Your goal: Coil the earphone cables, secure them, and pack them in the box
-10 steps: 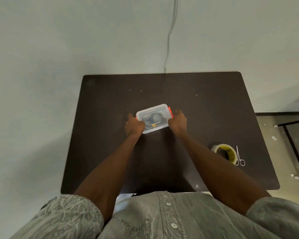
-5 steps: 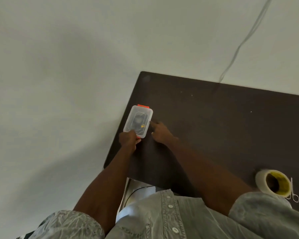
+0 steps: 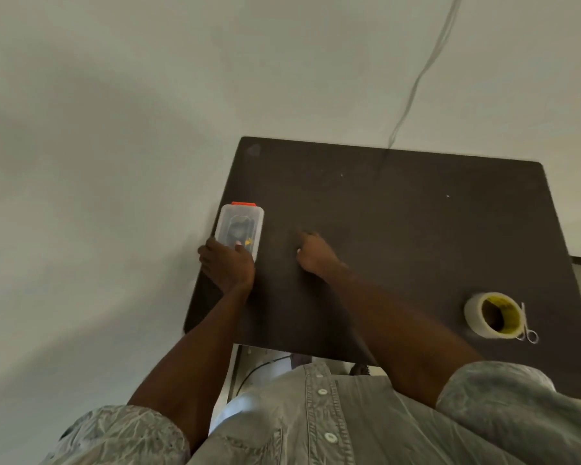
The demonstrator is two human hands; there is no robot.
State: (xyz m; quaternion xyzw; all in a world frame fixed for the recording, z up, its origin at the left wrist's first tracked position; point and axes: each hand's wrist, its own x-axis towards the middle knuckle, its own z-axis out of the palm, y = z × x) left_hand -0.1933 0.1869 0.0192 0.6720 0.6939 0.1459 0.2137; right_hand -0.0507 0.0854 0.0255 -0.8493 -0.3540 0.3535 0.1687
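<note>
A small clear plastic box (image 3: 240, 226) with an orange clasp and its lid on lies at the left edge of the dark table (image 3: 399, 236). Dark coiled earphones show dimly through the lid. My left hand (image 3: 227, 265) rests on the box's near end, thumb on the lid, holding it. My right hand (image 3: 314, 251) lies on the bare tabletop to the right of the box, apart from it, fingers loosely curled and holding nothing.
A roll of clear tape (image 3: 492, 315) with a yellow core lies near the table's front right, small scissors (image 3: 527, 325) beside it. A thin cable (image 3: 426, 67) hangs down the wall behind. The box overhangs close to the table's left edge.
The box went from the table's middle to its left edge, turned lengthwise. My right hand let go of it and drew away to the right. My view swung left.
</note>
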